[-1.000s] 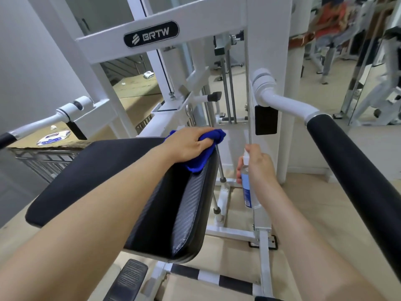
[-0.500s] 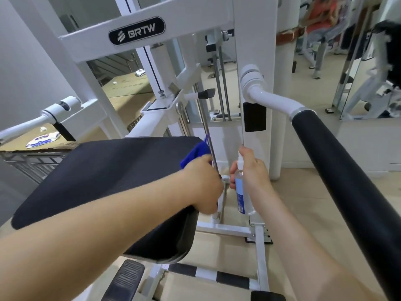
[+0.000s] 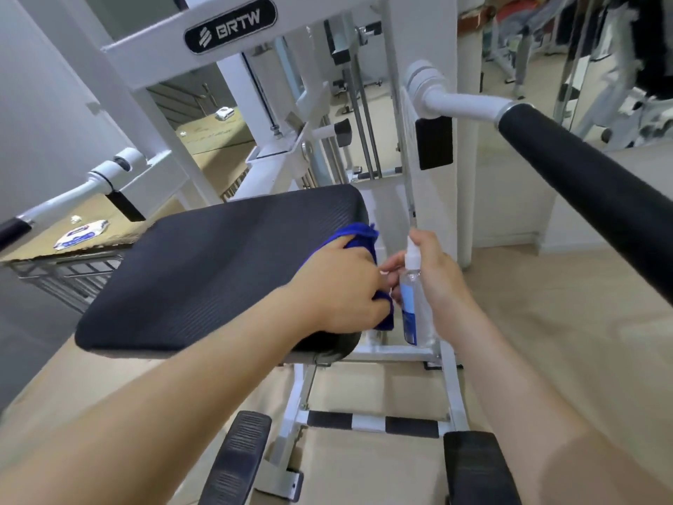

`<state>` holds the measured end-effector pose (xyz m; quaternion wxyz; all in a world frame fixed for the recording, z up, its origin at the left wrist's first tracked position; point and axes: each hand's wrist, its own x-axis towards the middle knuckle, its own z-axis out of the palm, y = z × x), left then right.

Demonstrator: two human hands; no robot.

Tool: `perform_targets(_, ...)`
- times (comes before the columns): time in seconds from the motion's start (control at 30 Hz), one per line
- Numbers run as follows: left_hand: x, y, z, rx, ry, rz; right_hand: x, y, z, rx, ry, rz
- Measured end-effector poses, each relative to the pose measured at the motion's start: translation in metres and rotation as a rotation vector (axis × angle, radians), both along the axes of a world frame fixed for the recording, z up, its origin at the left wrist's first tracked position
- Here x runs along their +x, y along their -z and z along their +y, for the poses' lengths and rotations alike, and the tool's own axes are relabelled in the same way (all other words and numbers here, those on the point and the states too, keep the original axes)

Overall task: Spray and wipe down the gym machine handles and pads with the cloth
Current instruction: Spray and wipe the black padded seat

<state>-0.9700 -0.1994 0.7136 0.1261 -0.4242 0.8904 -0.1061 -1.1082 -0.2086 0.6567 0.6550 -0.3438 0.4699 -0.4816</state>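
My left hand point(image 3: 342, 286) grips a blue cloth point(image 3: 358, 236) against the right edge of the black ribbed pad point(image 3: 218, 271) of a white gym machine point(image 3: 233, 38). Blue cloth shows above and below the fingers. Just to its right, my right hand point(image 3: 437, 278) holds a clear spray bottle point(image 3: 411, 304) with a white nozzle and blue label, upright beside the pad's edge. A thick black foam handle point(image 3: 582, 180) runs from the white arm at upper right toward the right edge. A second handle with a black grip point(image 3: 14, 227) sticks out at the far left.
The machine's white post point(image 3: 429, 103) and weight-stack rods stand behind the pad. Black footplates point(image 3: 240, 457) and a striped crossbar point(image 3: 375, 422) lie below on the beige floor. A wipes pack point(image 3: 82, 233) sits on cardboard at left. Other machines stand at upper right.
My left hand slid the cloth from the pad's far right corner down its right side, then back up onto the edge. The right hand with the bottle stayed beside it; the view shifted.
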Motion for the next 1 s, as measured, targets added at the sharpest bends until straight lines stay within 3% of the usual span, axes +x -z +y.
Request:
perform_targets(0.2,0.039,0.022,0.072,-0.041,0.199,0.275,0.019,0.003,0.059,0.024,-0.019,-0.047)
perform_targets(0.4,0.123,0.049,0.094,-0.255,0.405,0.215,0.046,0.009,0.108,-0.036,0.093,-0.035)
perform_targets(0.47,0.153,0.051,0.096,-0.316,0.365,0.262,0.059,0.01,0.122,-0.069,0.116,-0.03)
perform_targets(0.6,0.208,0.06,0.114,-0.419,0.061,0.474,0.075,0.002,0.147,-0.173,0.058,0.084)
perform_targets(0.73,0.184,0.063,0.13,-0.364,-0.169,0.724,0.083,-0.004,0.15,-0.24,0.084,0.079)
perform_targets(0.87,0.115,0.076,0.139,-0.285,-0.08,0.685,0.082,-0.005,0.138,-0.358,0.155,0.252)
perform_targets(1.0,0.079,0.095,0.119,-0.541,-0.075,0.657,0.076,-0.011,0.132,-0.367,0.252,0.547)
